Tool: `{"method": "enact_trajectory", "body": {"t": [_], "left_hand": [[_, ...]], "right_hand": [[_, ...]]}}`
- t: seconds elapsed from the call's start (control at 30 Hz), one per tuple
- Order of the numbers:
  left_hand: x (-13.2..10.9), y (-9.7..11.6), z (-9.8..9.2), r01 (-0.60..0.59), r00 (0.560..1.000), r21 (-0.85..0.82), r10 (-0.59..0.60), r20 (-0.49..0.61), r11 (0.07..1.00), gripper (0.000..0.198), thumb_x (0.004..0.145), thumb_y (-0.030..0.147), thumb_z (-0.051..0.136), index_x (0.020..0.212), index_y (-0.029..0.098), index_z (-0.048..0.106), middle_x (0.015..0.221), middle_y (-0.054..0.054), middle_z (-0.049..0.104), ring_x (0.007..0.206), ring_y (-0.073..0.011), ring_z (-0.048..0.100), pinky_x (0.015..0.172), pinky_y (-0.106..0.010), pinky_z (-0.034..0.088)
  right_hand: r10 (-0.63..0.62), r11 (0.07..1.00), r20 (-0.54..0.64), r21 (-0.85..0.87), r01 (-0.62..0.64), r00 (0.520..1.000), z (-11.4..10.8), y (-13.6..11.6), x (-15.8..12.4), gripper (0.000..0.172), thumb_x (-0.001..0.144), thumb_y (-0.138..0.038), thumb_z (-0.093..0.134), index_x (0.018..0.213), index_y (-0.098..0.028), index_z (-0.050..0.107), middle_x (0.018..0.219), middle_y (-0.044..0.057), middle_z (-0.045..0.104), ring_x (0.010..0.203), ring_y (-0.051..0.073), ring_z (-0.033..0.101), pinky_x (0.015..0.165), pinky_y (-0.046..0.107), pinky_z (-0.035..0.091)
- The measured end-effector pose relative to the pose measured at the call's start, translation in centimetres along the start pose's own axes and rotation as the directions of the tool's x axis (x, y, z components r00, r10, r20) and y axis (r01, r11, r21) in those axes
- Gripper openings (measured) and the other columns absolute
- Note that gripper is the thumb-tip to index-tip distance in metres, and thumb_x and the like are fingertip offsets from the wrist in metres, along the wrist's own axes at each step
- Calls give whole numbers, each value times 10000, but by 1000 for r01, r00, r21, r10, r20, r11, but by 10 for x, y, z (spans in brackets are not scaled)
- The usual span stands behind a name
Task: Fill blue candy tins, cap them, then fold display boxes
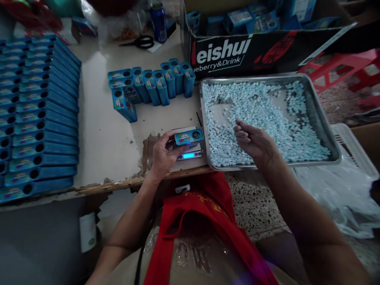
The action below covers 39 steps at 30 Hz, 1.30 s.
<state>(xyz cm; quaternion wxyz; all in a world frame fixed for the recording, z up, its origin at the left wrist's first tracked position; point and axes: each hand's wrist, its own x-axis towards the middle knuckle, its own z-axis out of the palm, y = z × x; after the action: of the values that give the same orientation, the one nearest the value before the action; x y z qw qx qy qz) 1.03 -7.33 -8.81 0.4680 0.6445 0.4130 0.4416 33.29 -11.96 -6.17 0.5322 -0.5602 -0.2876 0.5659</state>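
My left hand [165,153] grips a small blue candy tin [187,137] by its end, with the printed top facing up. The tin is over a small digital scale [190,155] with a lit blue display; whether it rests on the pan I cannot tell. My right hand [252,140] is above a metal tray [335,147] of pale blue and white candies [261,114]. Its fingers are curled together, and what they hold, if anything, is hidden.
Rows of blue tins [44,118] fill the table's left side. A smaller group of tins [154,85] stands behind the scale. Farther back are black scissors [142,42], a blue can [158,23] and a black carton [225,53] holding more blue packs. A plastic bag [341,194] lies right of the tray.
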Motion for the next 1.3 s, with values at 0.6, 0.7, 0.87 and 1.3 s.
{"method": "enact_trajectory", "body": {"t": [0.6,0.7,0.87,1.3], "left_hand": [[-20,4,-60,43,987,220,-7,-161,975,457,877,376,882,1290,272,718,1138,-47,784,1072,-217,765,1030,-391,654],[-16,6,-57,20,989,235,16,-150,972,432,892,369,873,1286,269,723,1148,-53,783,1091,-225,764,1032,-394,655],[-15,7,-56,5,993,264,25,-111,964,479,867,323,897,1309,261,723,1182,-59,781,1116,-240,760,1060,-426,638],[-14,5,-37,-16,1000,247,17,0,969,579,876,467,894,1373,267,674,1318,-80,753,1224,-261,732,1083,-429,596]], "right_hand": [[138,984,-28,-114,-140,990,18,-18,-30,256,839,-428,916,857,-218,770,612,-8,571,479,65,391,409,229,285],[147,988,-34,-32,-148,989,24,-18,-26,249,822,-398,921,845,-207,762,620,-20,543,503,58,403,426,201,321],[157,987,-44,-11,-158,987,37,-26,-23,159,785,-189,856,916,-186,767,779,22,656,648,87,561,560,204,467],[84,964,87,-258,-59,993,52,-39,-28,193,804,-375,889,924,-249,806,741,7,688,597,108,547,501,250,412]]}}
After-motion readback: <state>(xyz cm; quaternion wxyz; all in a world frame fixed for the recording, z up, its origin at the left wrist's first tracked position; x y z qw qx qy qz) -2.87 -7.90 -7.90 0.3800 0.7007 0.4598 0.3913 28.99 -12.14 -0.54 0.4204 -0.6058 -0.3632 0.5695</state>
